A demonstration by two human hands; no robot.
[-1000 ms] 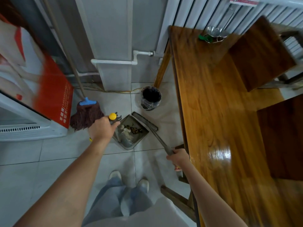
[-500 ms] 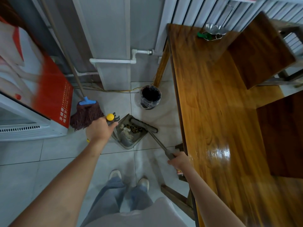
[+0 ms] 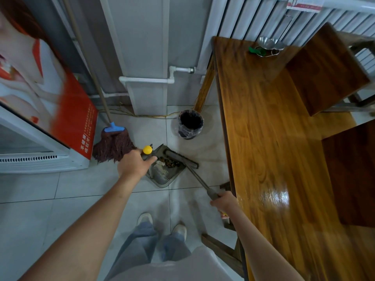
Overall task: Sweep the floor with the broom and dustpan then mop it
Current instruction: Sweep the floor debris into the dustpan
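Down on the tiled floor [image 3: 81,183], the left hand [image 3: 133,165] has its grip closed round the yellow-capped dustpan handle [image 3: 147,150], while the right hand [image 3: 223,201] holds the broom [image 3: 182,159] by its shaft, bristles at the dustpan [image 3: 165,175] mouth. Behind, a mop [image 3: 113,145] leans near a lined bin [image 3: 190,123].

White Chinese characters run down the red panel [image 3: 85,142] left of the left hand's fingers [image 3: 151,159]; too blurred to read.

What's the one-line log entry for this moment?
phase: sweeping | left hand: grips dustpan handle | right hand: grips broom | debris: in pan | mop: unused
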